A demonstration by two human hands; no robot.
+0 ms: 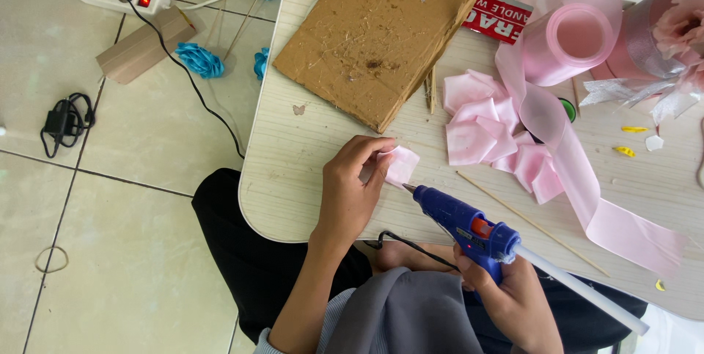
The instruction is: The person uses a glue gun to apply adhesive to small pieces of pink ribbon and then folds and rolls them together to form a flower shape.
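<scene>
Your left hand (352, 189) pinches a folded pink ribbon piece (401, 165) between its fingertips. Your right hand (513, 292) grips the blue glue gun (466, 225), nozzle just beside that piece.

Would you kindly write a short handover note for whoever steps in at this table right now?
Left hand: pinches a folded pink ribbon piece above the table.
Right hand: grip closed on the blue glue gun, its nozzle touching or nearly touching that piece.
Nearby: pile of cut pink squares, ribbon roll, wooden skewer, cardboard sheet.
Done: squares cut; blue ribbon roses lie on the floor.
Left: gluing this piece; the pile is unglued.
</scene>
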